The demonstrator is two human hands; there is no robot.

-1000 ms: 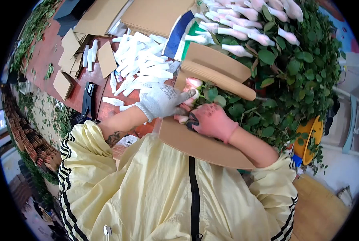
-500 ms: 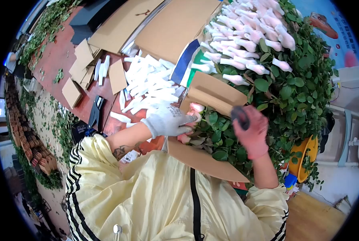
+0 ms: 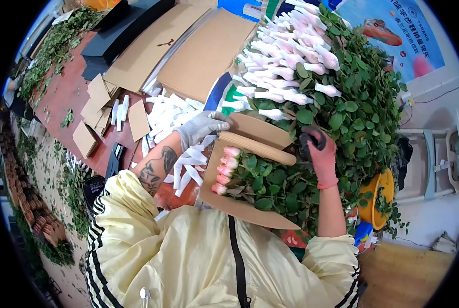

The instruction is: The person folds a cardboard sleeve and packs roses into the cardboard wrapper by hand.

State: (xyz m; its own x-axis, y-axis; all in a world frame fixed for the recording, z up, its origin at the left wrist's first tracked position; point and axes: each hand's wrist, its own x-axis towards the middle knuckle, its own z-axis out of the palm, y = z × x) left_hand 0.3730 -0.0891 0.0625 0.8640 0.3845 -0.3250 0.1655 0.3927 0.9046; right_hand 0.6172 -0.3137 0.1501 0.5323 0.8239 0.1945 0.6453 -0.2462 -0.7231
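Note:
In front of me a cardboard wrapper (image 3: 255,211) lies spread around a row of pink roses (image 3: 224,172), their blooms to the left and leafy stems (image 3: 275,179) to the right. A rolled cardboard fold (image 3: 257,148) runs along its upper side, with a raised flap (image 3: 264,128) behind. My left hand (image 3: 204,127), in a pale grey glove, closes its fingers at the flap's left end. My right hand (image 3: 317,156), in a red glove with dark fingertips, curls beside the fold's right end, against leaves; whatever its fingertips hold is unclear.
Roses in white mesh sleeves (image 3: 291,56) are heaped beyond, with dense foliage (image 3: 352,118) at right. Loose white sleeves (image 3: 188,167) lie left of the wrapper. Flat cardboard sheets (image 3: 203,51), small cardboard pieces (image 3: 97,110) and a black stapler-like tool (image 3: 115,160) rest on the red table (image 3: 60,120).
My left hand has moved from the rose blooms up to the flap's left end, uncovering the blooms. My right hand stays near the fold's right end. The whole view has shifted somewhat.

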